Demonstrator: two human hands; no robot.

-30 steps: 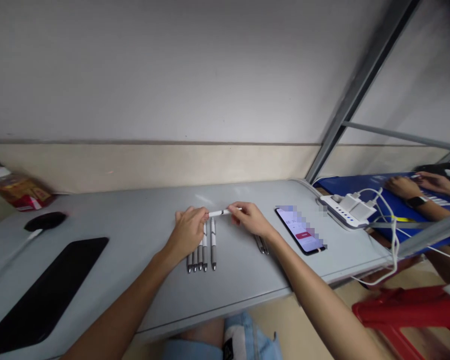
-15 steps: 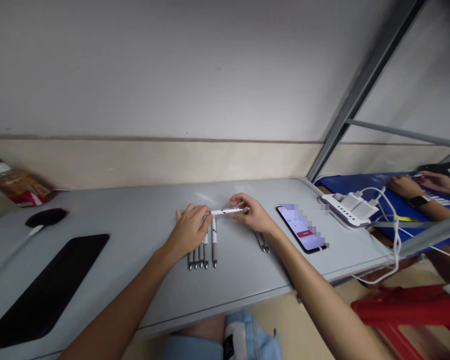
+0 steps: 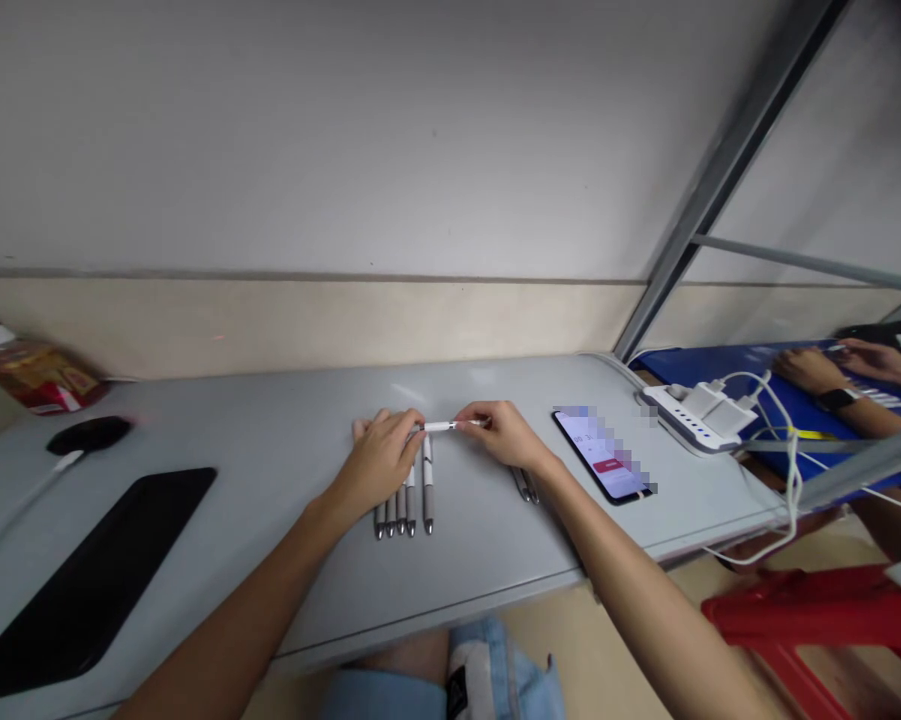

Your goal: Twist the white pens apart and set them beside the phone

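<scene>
Slim white pen [image 3: 439,427] held level between left hand [image 3: 382,448] and right hand [image 3: 499,430]

The left hand's thumb and fingers are narrowed on the pen's left end; the right hand's fingertips are closed on its right end. The pen runs left to right over the middle of the smooth grey desk [image 3: 480,560]. Just nearer, a row of white pens with grey grips and silver tips [image 3: 411,508] points toward the near edge, the far ends partly hidden by the left hand. One matching pen [image 3: 429,495] lies slightly apart on the row's right. Two grey-gripped pens [image 3: 524,484] lie beside the right wrist, partly covered. Farther right are a black-edged phone with a lit screen [image 3: 589,448] and a white multi-socket power strip [image 3: 686,422]. A flat black mat [image 3: 112,570] occupies the near left.
</scene>
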